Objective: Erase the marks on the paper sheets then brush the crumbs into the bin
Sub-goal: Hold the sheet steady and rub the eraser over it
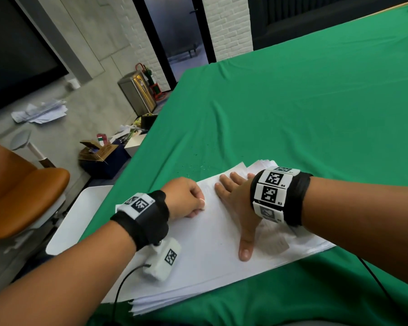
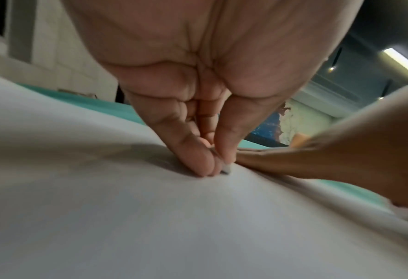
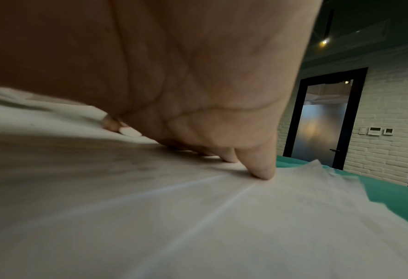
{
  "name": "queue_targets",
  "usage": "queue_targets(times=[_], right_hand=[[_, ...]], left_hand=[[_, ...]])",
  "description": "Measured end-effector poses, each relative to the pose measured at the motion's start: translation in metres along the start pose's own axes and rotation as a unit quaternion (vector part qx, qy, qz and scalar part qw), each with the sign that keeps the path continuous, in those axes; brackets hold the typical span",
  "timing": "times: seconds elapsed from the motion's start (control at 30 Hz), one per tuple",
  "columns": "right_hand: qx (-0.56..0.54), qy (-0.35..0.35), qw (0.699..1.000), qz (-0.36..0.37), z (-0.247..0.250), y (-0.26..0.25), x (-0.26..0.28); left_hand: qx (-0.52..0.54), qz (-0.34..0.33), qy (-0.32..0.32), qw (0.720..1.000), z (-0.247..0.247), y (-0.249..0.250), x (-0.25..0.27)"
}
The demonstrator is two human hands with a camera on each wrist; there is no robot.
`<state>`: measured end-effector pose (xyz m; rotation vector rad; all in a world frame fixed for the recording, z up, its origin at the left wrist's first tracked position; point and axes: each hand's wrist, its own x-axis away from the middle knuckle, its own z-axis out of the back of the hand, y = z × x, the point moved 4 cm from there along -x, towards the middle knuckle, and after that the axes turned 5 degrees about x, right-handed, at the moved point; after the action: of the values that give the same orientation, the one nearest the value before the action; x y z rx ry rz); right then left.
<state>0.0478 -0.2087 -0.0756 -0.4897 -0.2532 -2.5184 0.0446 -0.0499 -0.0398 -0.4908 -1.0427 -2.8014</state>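
Note:
A stack of white paper sheets [image 1: 205, 252] lies on the green tablecloth [image 1: 292, 102] near the front edge. My left hand [image 1: 186, 198] is curled and pinches a small white eraser [image 1: 202, 201] against the top sheet; in the left wrist view the eraser [image 2: 225, 169] shows as a grey tip between thumb and fingers. My right hand [image 1: 236, 198] lies flat on the sheet beside it, fingers spread and thumb pointing toward me; its fingertips [image 3: 262, 173] press the paper. Dark eraser crumbs [image 1: 196, 165] are scattered on the cloth just beyond the paper.
A white tray-like bin [image 1: 80, 217] sits below the table's left edge. An orange chair [image 1: 21, 198] stands at the far left. Boxes and clutter [image 1: 104, 151] are on the floor, with a steel trash can [image 1: 137, 92] farther back.

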Motion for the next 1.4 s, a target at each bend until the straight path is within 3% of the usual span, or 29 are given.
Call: queue_targets(times=[0.17, 0.27, 0.37, 0.5, 0.53, 0.63, 0.7, 0.77, 0.9, 0.93, 1.1, 1.17, 1.3, 1.4], right_hand=[[-0.003, -0.021, 1.000, 0.002, 0.002, 0.002, -0.001], [-0.007, -0.019, 1.000, 0.006, 0.002, 0.001, 0.000], [-0.006, -0.027, 1.000, 0.003, 0.001, 0.000, 0.001], [-0.043, 0.032, 0.999, -0.007, 0.001, -0.001, 0.002], [-0.032, 0.033, 0.999, -0.007, 0.001, -0.002, 0.003], [-0.013, -0.004, 1.000, 0.005, 0.000, -0.005, 0.008], [-0.010, -0.024, 1.000, 0.005, 0.003, -0.002, 0.006], [-0.046, 0.001, 0.999, 0.004, 0.006, 0.001, 0.000], [-0.031, 0.004, 1.000, 0.001, -0.002, -0.001, -0.003], [-0.030, 0.009, 1.000, 0.003, -0.001, 0.001, -0.003], [-0.001, -0.025, 1.000, 0.015, -0.003, 0.000, 0.000], [-0.017, 0.004, 1.000, 0.006, -0.003, -0.002, -0.001], [-0.087, -0.012, 0.996, 0.011, 0.008, 0.006, -0.008], [-0.095, -0.002, 0.996, 0.001, 0.004, 0.005, -0.012]], left_hand=[[0.135, 0.043, 0.009, 0.990, 0.011, -0.008, -0.014], [0.109, 0.034, -0.010, 0.993, 0.009, -0.010, -0.010], [0.067, 0.012, -0.072, 0.995, -0.001, -0.006, 0.005], [0.013, 0.011, -0.197, 0.980, -0.019, 0.000, 0.030], [0.017, 0.011, -0.177, 0.984, -0.016, 0.002, 0.026], [0.046, 0.011, -0.017, 0.999, 0.006, -0.002, -0.005], [0.061, 0.002, 0.028, 0.998, 0.012, -0.001, -0.013], [0.062, -0.012, 0.003, 0.998, 0.008, -0.003, -0.008], [0.020, -0.003, -0.179, 0.984, -0.016, -0.007, 0.028], [0.012, -0.002, -0.191, 0.982, -0.016, -0.006, 0.029], [0.069, 0.002, 0.002, 0.998, 0.004, -0.001, -0.008], [0.076, -0.005, -0.008, 0.997, 0.000, -0.002, -0.005], [0.026, 0.010, -0.144, 0.989, -0.018, -0.003, 0.022], [0.026, 0.014, -0.063, 0.998, -0.006, 0.001, 0.005]])
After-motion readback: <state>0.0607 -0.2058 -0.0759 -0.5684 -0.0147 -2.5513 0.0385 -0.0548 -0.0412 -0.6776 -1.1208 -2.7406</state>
